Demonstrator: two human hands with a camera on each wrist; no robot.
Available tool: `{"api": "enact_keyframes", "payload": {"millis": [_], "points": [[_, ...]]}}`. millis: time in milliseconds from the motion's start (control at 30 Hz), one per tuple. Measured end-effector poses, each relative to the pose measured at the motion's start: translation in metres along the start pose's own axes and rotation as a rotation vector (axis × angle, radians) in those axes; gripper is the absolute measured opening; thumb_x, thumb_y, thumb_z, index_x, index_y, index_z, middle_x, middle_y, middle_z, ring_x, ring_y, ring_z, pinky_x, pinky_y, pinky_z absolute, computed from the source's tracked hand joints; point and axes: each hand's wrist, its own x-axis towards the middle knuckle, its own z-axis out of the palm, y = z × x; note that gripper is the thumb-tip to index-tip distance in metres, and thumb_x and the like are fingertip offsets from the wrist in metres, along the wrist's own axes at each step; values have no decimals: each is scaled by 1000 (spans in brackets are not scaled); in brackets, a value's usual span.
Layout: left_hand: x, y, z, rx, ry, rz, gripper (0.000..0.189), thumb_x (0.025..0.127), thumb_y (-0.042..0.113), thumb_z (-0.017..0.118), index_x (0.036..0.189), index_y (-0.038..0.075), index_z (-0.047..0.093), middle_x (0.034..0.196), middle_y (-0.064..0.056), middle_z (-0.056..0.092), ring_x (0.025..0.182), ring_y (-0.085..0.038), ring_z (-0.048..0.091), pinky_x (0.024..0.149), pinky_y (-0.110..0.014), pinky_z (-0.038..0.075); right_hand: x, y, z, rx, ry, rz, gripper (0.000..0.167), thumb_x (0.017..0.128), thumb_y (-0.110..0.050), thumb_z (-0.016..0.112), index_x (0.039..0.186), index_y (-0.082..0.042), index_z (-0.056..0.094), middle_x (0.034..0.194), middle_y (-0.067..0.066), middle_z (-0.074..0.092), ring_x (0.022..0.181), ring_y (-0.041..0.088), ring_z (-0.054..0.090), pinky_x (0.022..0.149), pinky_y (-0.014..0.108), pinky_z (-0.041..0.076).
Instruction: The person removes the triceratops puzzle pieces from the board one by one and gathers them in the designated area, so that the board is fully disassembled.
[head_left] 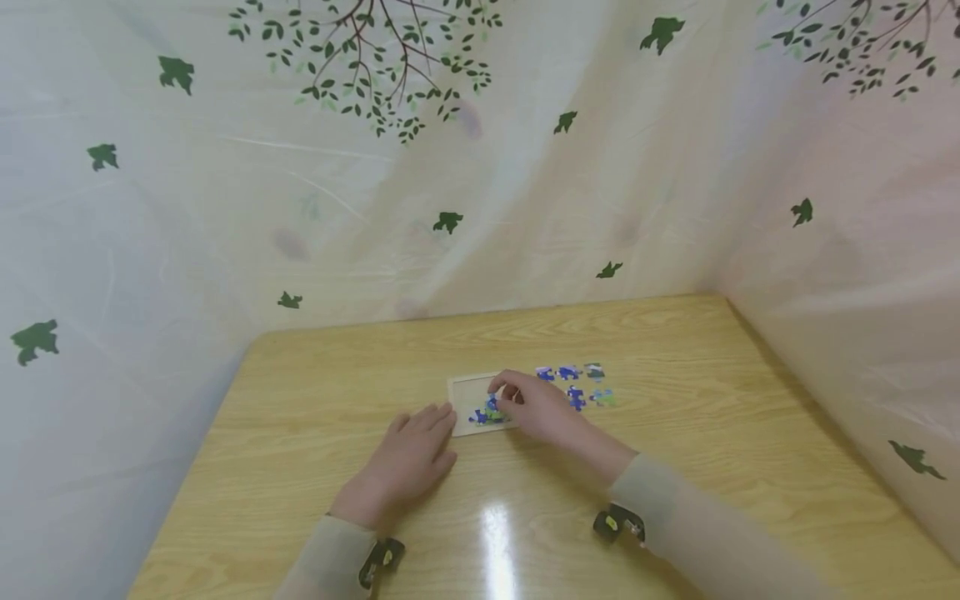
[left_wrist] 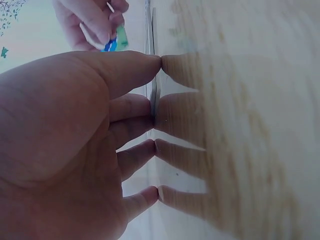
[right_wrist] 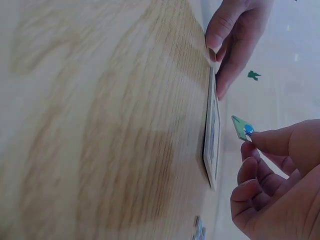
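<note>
A shallow puzzle tray (head_left: 467, 392) with a pale rim lies on the table, a few blue and green pieces (head_left: 478, 417) lying in its lower part. Fingers extended, my left hand (head_left: 405, 458) rests on the tabletop with its fingertips at the tray's left edge. Above the tray my right hand (head_left: 536, 407) pinches a green and blue jigsaw piece (right_wrist: 242, 128) between thumb and index finger. In the right wrist view that piece is held up, apart from the tray. The right hand covers the tray's right part in the head view.
Several loose jigsaw pieces (head_left: 568, 372) lie in rows to the right of the tray, partly behind the right hand. The wooden table (head_left: 315, 400) meets a pale curtain (head_left: 360, 250) with leaf prints at its back and sides.
</note>
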Motion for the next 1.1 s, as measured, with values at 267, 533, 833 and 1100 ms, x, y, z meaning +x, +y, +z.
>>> {"api": "enact_keyframes", "payload": {"millis": [267, 533, 833, 1100], "points": [[-1, 1, -1, -7, -13, 1, 61, 115, 33, 58, 165, 1, 47, 174, -17, 41, 162, -40, 35, 132, -65, 23, -16, 17, -19, -40, 28, -5, 20, 106, -15, 72, 126, -17, 74, 102, -5, 70, 90, 14, 65, 74, 34, 57], [0, 0, 1, 2, -18, -4, 62, 115, 34, 58, 166, 1, 46, 175, -16, 39, 162, -39, 35, 132, -64, 23, -29, 31, -36, -83, 50, 4, 9, 106, -13, 74, 114, -14, 70, 104, -3, 71, 94, 17, 67, 80, 37, 59], [0, 0, 1, -16, -18, -11, 61, 115, 33, 58, 166, 2, 46, 175, -16, 39, 163, -38, 34, 133, -64, 22, -40, 43, -48, -115, 40, 39, 5, 105, -17, 77, 104, -17, 72, 98, -5, 71, 92, 16, 65, 83, 40, 59], [-1, 0, 1, -30, -24, -24, 61, 115, 33, 57, 166, 3, 46, 175, -15, 39, 163, -37, 33, 133, -63, 20, -45, 48, -53, -125, 37, 60, 6, 103, -16, 79, 102, -17, 73, 96, -4, 71, 91, 16, 65, 83, 42, 57]]}}
